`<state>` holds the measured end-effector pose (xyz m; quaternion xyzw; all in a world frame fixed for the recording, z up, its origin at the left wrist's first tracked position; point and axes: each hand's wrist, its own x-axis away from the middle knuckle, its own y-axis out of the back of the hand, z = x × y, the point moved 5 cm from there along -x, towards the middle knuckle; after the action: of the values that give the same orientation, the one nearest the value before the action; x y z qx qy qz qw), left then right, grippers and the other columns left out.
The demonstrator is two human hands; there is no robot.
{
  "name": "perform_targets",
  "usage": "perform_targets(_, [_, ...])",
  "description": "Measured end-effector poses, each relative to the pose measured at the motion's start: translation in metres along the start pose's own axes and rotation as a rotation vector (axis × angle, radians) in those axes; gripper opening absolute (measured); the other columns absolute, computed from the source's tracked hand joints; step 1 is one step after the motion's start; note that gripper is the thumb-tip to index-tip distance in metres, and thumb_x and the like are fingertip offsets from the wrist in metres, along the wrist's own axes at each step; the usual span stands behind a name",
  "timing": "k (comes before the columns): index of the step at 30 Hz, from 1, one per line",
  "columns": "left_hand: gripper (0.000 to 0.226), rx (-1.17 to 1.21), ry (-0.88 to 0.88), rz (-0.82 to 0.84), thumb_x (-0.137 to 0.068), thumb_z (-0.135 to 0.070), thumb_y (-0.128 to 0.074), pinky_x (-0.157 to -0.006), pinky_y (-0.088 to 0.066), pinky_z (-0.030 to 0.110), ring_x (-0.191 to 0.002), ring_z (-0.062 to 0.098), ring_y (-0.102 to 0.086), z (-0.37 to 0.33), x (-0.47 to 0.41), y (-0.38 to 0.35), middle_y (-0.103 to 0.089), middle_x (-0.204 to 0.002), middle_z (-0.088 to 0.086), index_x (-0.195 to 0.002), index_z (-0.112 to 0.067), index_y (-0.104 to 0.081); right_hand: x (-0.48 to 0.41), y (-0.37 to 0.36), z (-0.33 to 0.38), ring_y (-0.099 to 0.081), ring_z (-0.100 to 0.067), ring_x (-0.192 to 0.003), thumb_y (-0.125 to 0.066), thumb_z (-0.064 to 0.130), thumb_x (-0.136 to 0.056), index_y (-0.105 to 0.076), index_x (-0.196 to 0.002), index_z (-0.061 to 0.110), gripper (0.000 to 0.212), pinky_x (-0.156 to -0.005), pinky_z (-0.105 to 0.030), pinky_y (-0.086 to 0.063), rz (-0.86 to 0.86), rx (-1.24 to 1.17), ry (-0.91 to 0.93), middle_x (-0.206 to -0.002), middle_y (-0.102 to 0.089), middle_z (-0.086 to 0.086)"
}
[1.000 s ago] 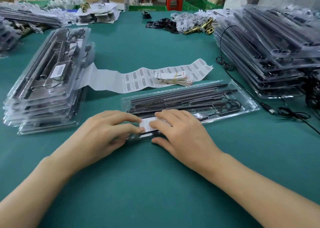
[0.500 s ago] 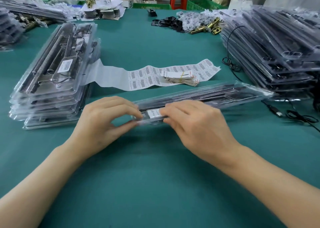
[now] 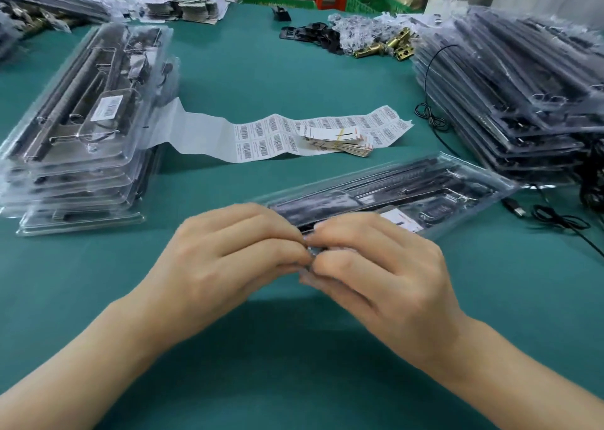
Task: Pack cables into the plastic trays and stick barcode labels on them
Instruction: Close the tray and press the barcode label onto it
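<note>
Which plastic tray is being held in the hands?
The lone tray in front, its near end gripped by the left hand and right hand. Every other tray lies in the left stack or the right stack.

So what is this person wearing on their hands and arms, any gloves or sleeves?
Nothing: the left hand and right hand are bare, with no gloves, rings or watch. The left forearm and right forearm are uncovered to the picture's edge; no sleeve shows.

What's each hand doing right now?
Left hand: closed, pinching the near end of the clear plastic tray.
Right hand: closed, pinching that same tray end.
</note>
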<state>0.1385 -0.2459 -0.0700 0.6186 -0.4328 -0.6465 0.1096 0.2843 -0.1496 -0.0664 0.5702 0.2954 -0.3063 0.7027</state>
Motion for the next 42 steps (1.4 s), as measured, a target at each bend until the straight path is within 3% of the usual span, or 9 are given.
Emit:
perform_targets(5, [0.012, -0.027, -0.027, 0.068, -0.096, -0.006, -0.072, -0.083, -0.054, 0.039, -0.094, 0.027, -0.064, 0.006, 0.006, -0.001, -0.069, -0.104, 0.007, -0.106, -0.002, -0.074, 0.004, -0.003, -0.005, -0.071, -0.027, -0.098, -0.075, 0.008, -0.093, -0.075, -0.084, -0.002, 0.013, -0.087, -0.035, -0.056, 0.041, -0.081, -0.008, -0.096, -0.074, -0.011])
perform_targets(14, [0.008, -0.185, -0.053, -0.027, -0.096, -0.008, -0.071, -0.090, -0.046, 0.033, -0.093, 0.027, -0.064, 0.004, 0.004, -0.003, -0.070, -0.100, 0.003, -0.103, -0.011, -0.073, 0.007, -0.001, -0.004, -0.071, -0.027, -0.098, -0.080, 0.006, -0.089, -0.076, -0.086, -0.003, 0.009, -0.088, -0.033, -0.056, 0.022, 0.020, 0.006, -0.101, -0.073, -0.014])
perform_targets(18, [0.016, -0.291, -0.093, -0.063, -0.091, -0.008, -0.076, -0.085, -0.044, 0.032, -0.093, 0.022, -0.065, 0.001, 0.004, -0.003, -0.070, -0.099, -0.001, -0.102, -0.016, -0.068, 0.010, -0.002, -0.001, -0.071, -0.028, -0.098, -0.078, 0.004, -0.090, -0.076, -0.086, -0.002, 0.007, -0.087, -0.034, -0.057, 0.035, 0.097, 0.026, -0.099, -0.074, -0.013])
perform_targets(29, [0.006, -0.289, -0.087, -0.049, -0.094, -0.014, -0.072, -0.081, -0.039, 0.029, -0.090, 0.016, -0.066, -0.004, 0.003, -0.004, -0.070, -0.096, -0.007, -0.092, -0.020, -0.074, 0.014, -0.003, 0.003, -0.068, -0.031, -0.092, -0.073, 0.000, -0.093, -0.075, -0.084, -0.004, 0.010, -0.085, -0.035, -0.056, 0.043, 0.070, 0.034, -0.092, -0.071, -0.014])
perform_targets(42, [0.011, -0.234, 0.012, -0.054, -0.096, -0.016, -0.072, -0.074, -0.045, 0.037, -0.088, 0.022, -0.070, 0.005, 0.002, -0.004, -0.073, -0.093, -0.005, -0.086, -0.014, -0.077, 0.005, -0.009, 0.007, -0.070, -0.029, -0.091, -0.071, 0.009, -0.096, -0.076, -0.081, 0.007, 0.016, -0.078, -0.044, -0.052, -0.050, 0.281, 0.037, -0.089, -0.072, -0.003])
